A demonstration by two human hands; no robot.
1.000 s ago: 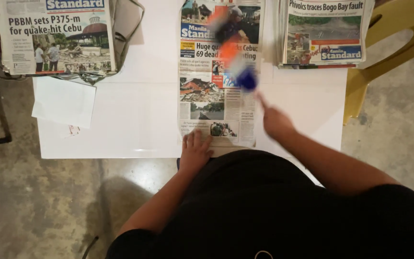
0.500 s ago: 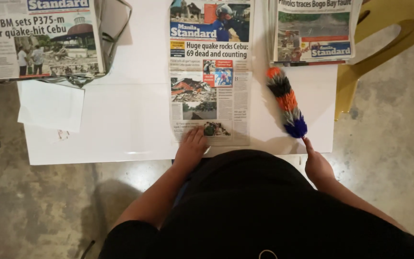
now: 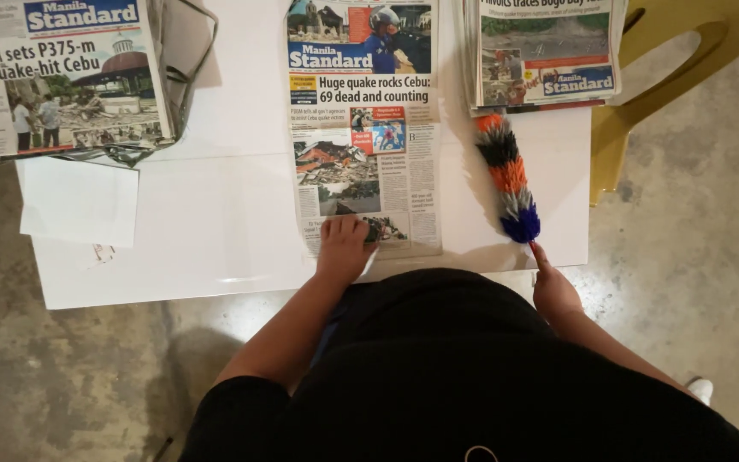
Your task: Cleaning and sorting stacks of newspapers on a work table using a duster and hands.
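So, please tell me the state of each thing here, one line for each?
Middle newspaper: flat, pressed by left hand.
Duster: lying on white table, handle in right hand.
Right newspaper stack: piled.
Left newspaper: folded.
White paper: overhanging table edge.
Yellow chair: unoccupied.

A person's left hand (image 3: 344, 248) is pressing flat on the lower edge of a folded newspaper (image 3: 363, 128) lying at the centre of a white table (image 3: 215, 239). The right hand (image 3: 553, 291), lower right of centre, is gripping the handle of a multicoloured feather duster (image 3: 509, 175) lying on the table just beside the paper. Newspaper stacks are sitting at upper left (image 3: 57, 77) and upper right (image 3: 545, 51), with a yellow chair (image 3: 686, 77) standing at the far right.
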